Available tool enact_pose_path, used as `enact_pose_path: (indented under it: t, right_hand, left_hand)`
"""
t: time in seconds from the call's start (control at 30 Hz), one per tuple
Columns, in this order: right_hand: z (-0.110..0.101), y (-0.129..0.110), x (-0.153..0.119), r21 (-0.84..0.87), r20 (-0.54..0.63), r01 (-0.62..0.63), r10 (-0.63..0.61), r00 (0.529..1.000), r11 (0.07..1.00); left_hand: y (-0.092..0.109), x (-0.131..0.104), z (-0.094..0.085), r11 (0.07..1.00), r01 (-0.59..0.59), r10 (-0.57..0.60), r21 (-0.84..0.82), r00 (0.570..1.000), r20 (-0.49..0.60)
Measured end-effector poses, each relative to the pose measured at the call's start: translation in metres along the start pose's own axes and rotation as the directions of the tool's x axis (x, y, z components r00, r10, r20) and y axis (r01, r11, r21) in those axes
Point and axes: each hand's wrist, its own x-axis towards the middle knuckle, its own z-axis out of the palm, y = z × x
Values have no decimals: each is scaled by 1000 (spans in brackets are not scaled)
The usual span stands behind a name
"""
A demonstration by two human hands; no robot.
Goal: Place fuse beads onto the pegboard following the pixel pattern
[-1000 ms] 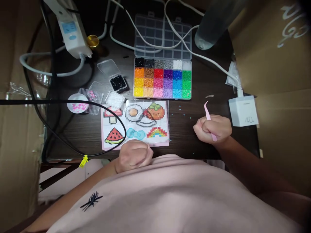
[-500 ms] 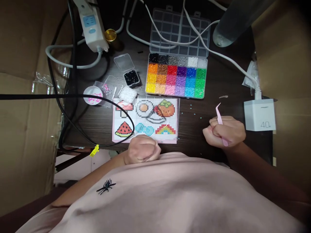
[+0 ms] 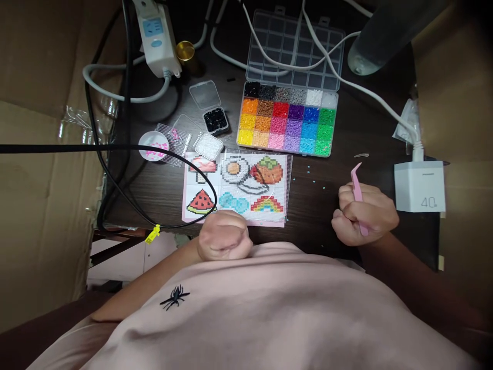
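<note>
My right hand (image 3: 365,213), closed in a fist at the right of the dark table, grips pink tweezers (image 3: 358,190) with a bent tip that points up and away from me. No bead shows at the tip. My left hand (image 3: 225,236) is balled into a fist by the table's front edge, against my shirt, and nothing shows in it. Just beyond it lies a pattern sheet (image 3: 200,177) with pixel pictures, among them a watermelon slice, an egg and a rainbow. A clear pegboard (image 3: 289,190) covers part of it, with a dark bead outline (image 3: 252,187) on top.
A sectioned box (image 3: 287,121) of coloured beads stands behind the sheet, lid open. Small boxes of black beads (image 3: 215,119) and white beads (image 3: 208,146), plus a dish (image 3: 153,136) of pink beads, sit left. Cables, a power strip (image 3: 157,38) and a white charger (image 3: 419,186) surround them.
The whole view has shifted, so the table things appear farther right. My left fist sits slightly farther left against the sheet. My right hand still grips the tweezers and has barely moved.
</note>
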Motion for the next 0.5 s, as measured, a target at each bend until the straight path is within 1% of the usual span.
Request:
enact_pose_path:
  t: [0.07, 0.1, 0.23, 0.27, 0.33, 0.37, 0.4, 0.43, 0.5]
  right_hand:
    - [1, -2, 1, 16, -37, -25, 25, 999, 1000]
    - [2, -3, 1, 25, -59, -36, 37, 998, 999]
    - [3, -5, 0, 32, -117, -33, 36, 992, 999]
    - [3, -4, 0, 12, -121, -37, 38, 992, 999]
    - [2, -2, -3, -44, -136, -50, 43, 990, 998]
    - [1, -2, -5, -78, -145, -52, 40, 989, 996]
    - [0, -2, -7, -113, -149, -44, 27, 989, 993]
    - [-2, -4, -10, -144, -139, -27, 6, 990, 989]
    - [-8, -13, -19, -196, -67, 8, -21, 998, 981]
  left_hand:
    - [4, 8, -1, 996, 42, -46, -77, 997, -59]
    - [6, 12, -2, 991, 59, -67, -118, 995, -70]
    - [8, 25, -5, 964, 52, -74, -261, 995, -72]
    - [7, 27, -5, 955, 63, -87, -291, 994, -70]
    - [3, 31, -4, 939, 128, -148, -319, 988, -40]
    - [1, 33, -4, 938, 173, -186, -300, 983, -14]
    - [0, 35, -4, 947, 213, -220, -242, 975, -2]
    - [-1, 37, -5, 957, 245, -250, -155, 968, -14]
    - [0, 41, -11, 955, 296, -293, 15, 950, -109]
